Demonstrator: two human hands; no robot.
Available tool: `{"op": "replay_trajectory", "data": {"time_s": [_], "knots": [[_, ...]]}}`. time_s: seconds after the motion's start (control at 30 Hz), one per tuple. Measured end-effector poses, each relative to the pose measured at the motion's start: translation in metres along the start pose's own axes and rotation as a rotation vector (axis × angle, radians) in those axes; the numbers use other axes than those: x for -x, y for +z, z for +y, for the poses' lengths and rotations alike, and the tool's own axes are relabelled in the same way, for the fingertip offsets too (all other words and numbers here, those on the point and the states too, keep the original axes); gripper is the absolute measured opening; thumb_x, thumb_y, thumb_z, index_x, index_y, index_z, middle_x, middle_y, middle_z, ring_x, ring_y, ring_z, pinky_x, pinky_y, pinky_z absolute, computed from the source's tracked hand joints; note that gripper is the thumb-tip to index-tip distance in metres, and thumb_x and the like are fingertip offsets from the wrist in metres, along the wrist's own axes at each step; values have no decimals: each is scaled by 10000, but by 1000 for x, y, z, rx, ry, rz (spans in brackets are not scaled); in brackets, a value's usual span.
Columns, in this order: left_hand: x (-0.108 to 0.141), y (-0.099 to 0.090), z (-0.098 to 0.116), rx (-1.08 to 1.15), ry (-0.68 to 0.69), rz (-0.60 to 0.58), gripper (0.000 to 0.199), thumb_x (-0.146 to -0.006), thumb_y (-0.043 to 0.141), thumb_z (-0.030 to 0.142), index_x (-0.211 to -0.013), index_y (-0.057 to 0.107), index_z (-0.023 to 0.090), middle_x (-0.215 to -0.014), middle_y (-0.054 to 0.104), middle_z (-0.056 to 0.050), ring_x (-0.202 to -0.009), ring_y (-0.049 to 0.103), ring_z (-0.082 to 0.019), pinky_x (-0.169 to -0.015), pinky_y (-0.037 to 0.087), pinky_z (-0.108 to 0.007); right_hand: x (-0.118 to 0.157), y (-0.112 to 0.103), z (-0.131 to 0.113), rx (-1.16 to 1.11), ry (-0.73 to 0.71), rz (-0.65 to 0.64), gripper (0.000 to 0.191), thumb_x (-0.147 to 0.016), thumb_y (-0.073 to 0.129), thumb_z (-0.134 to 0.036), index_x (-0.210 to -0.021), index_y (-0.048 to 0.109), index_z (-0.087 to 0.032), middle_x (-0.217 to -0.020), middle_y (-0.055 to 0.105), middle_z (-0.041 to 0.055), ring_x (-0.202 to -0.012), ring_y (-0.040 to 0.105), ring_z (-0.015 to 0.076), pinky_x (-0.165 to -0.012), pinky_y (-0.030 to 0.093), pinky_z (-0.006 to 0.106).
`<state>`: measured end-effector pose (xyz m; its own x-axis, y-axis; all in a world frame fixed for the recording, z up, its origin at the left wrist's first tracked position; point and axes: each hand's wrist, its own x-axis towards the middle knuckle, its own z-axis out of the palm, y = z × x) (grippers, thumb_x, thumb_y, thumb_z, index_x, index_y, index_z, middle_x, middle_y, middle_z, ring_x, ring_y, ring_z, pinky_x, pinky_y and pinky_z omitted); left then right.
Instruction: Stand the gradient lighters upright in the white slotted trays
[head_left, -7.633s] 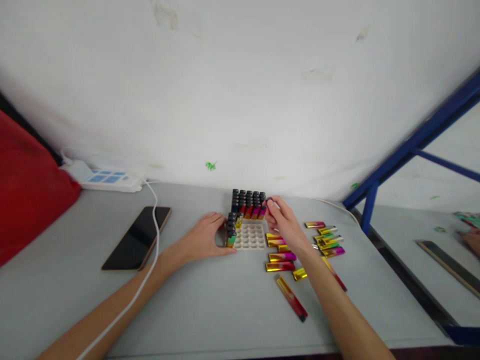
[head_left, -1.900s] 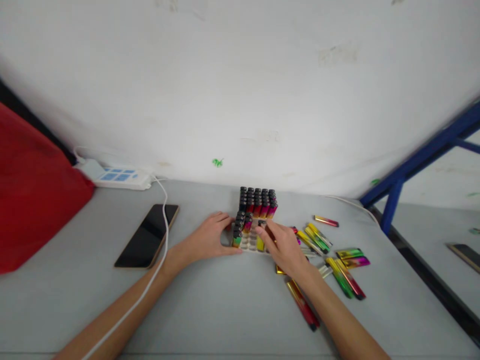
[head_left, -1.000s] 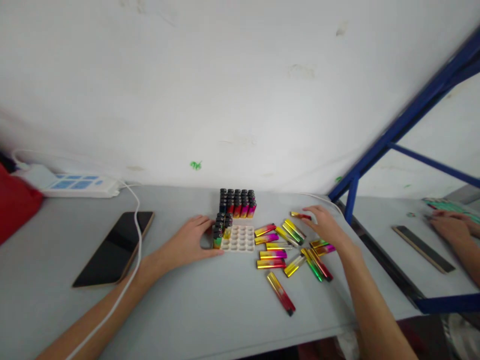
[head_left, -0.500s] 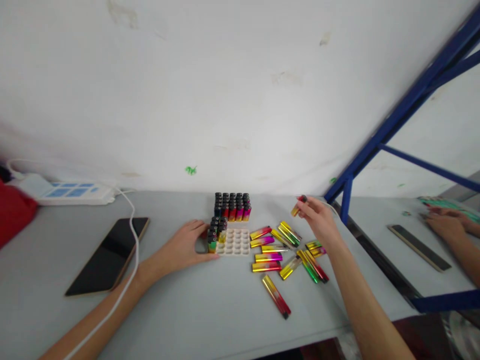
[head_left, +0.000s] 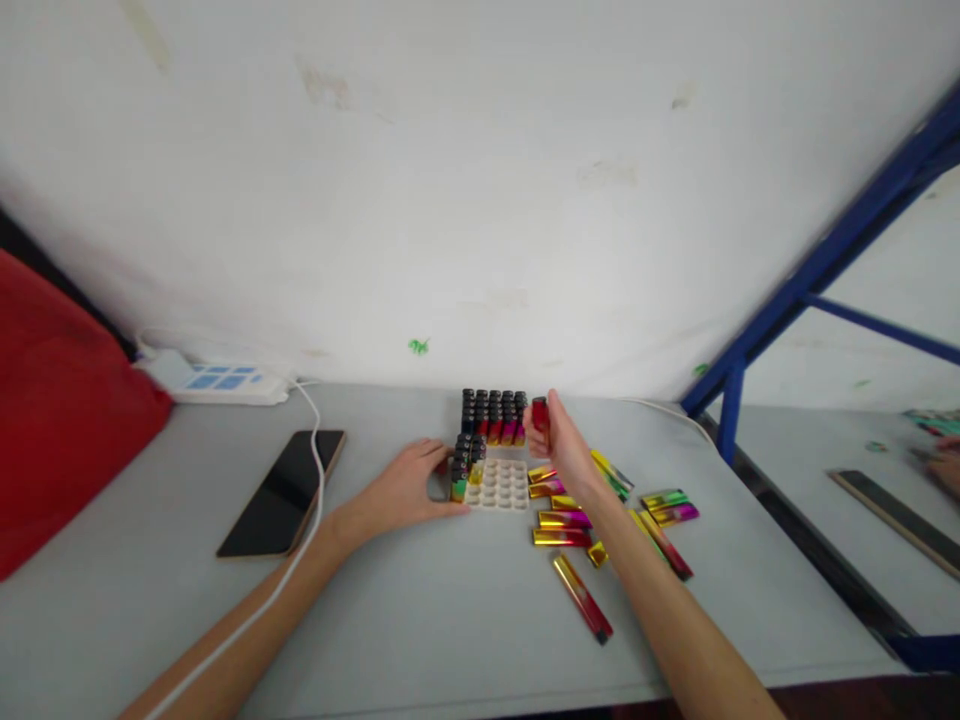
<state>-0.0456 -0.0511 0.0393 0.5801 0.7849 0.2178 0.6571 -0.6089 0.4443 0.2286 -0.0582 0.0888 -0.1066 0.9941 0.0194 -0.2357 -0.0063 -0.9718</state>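
Observation:
My left hand (head_left: 411, 484) rests on the table with thumb and fingers apart around the left end of a white tray (head_left: 506, 487) with round hollows. Several black-topped lighters (head_left: 460, 478) stand upright at the tray's left side. My right hand (head_left: 555, 440) is closed on a red lighter (head_left: 539, 412), held upright above the tray's right back corner. Behind the tray stands a block of upright lighters (head_left: 494, 418) with black tops. To the right, several loose lighters (head_left: 562, 519) in yellow, red, purple and green lie flat, partly hidden by my right forearm.
A black phone (head_left: 281, 495) lies at the left, crossed by a white cable (head_left: 274, 595). Behind it is a white power strip (head_left: 229, 384), beside a red bag (head_left: 67, 410). A blue metal frame (head_left: 787, 290) stands at the right. Another person's hand shows at the far right edge.
My right hand has moved left from above the loose lighters to near the tray, and its lighter is now upright. The whole view has shifted, showing more of the red bag.

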Motion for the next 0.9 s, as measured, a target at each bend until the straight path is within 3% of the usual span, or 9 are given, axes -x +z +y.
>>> {"op": "replay_trajectory", "data": {"time_s": [0.13, 0.3, 0.37, 0.47, 0.53, 0.63, 0.73, 0.83, 0.9], "knots": [[1, 2, -2, -5, -6, 9, 627, -760, 900, 743, -1093, 748, 234, -1196, 795, -124, -1158, 739, -388, -1084, 583, -486, 0, 3, 13, 57, 101, 98, 671, -920, 564, -834, -615, 377, -267, -527, 260, -97, -470, 162, 83, -458, 132, 254], [1, 3, -3, -12, 0, 2, 616, -766, 901, 735, -1080, 741, 229, -1174, 792, -124, -1134, 740, -383, -1064, 589, -485, 4, 4, 18, 138, 131, 220, 504, -986, 448, -571, -588, 354, -277, -501, 252, -87, -452, 138, 94, -445, 124, 263], [1, 2, -3, -9, 4, -3, 608, -767, 902, 733, -1070, 740, 231, -1172, 791, -123, -1130, 740, -383, -1055, 590, -482, 4, 4, 19, 134, 145, 214, 505, -982, 453, -593, -599, 358, -278, -509, 255, -87, -454, 136, 95, -448, 119, 265], [1, 2, -3, -18, 0, -1, 607, -772, 898, 738, -1073, 739, 235, -1166, 790, -119, -1134, 737, -383, -1048, 589, -475, 6, 4, 21, 131, 145, 181, 595, -954, 519, -761, -634, 415, -270, -540, 268, -93, -469, 166, 93, -465, 138, 262], [1, 2, -3, -13, 6, 6, 613, -777, 894, 745, -1086, 739, 239, -1161, 788, -111, -1126, 737, -375, -1043, 589, -465, 8, 3, 22, 137, 97, 134, 671, -908, 550, -891, -692, 485, -259, -574, 316, -86, -482, 230, 101, -476, 188, 264], [1, 2, -2, 4, 27, 6, 635, -787, 891, 753, -1121, 740, 234, -1161, 788, -105, -1122, 739, -365, -1054, 582, -460, 15, 3, 20, 186, -34, 46, 706, -901, 561, -955, -838, 577, -252, -680, 472, -50, -546, 412, 138, -521, 367, 286], [1, 2, -1, 10, 36, 6, 651, -799, 889, 746, -1156, 741, 222, -1185, 790, -119, -1142, 735, -371, -1068, 575, -472, 28, 1, 14, 364, -143, -74, 607, -1015, 548, -852, -974, 637, -253, -815, 612, -9, -704, 594, 187, -684, 526, 329], [0, 2, -1, 0, 33, -2, 628, -807, 888, 741, -1125, 743, 220, -1155, 787, -118, -1120, 734, -369, -1040, 579, -471, 40, 2, 7, 622, -343, -139, 476, -1074, 608, -704, -982, 673, -242, -937, 694, 35, -884, 659, 214, -830, 540, 343], [1, 2, 0, -7, 36, 2, 621, -806, 894, 734, -1127, 745, 222, -1153, 786, -116, -1129, 732, -369, -1046, 577, -470, 46, 6, 4, 758, -458, -150, 408, -1076, 662, -620, -941, 675, -235, -918, 690, 34, -869, 642, 205, -812, 515, 328]]}}
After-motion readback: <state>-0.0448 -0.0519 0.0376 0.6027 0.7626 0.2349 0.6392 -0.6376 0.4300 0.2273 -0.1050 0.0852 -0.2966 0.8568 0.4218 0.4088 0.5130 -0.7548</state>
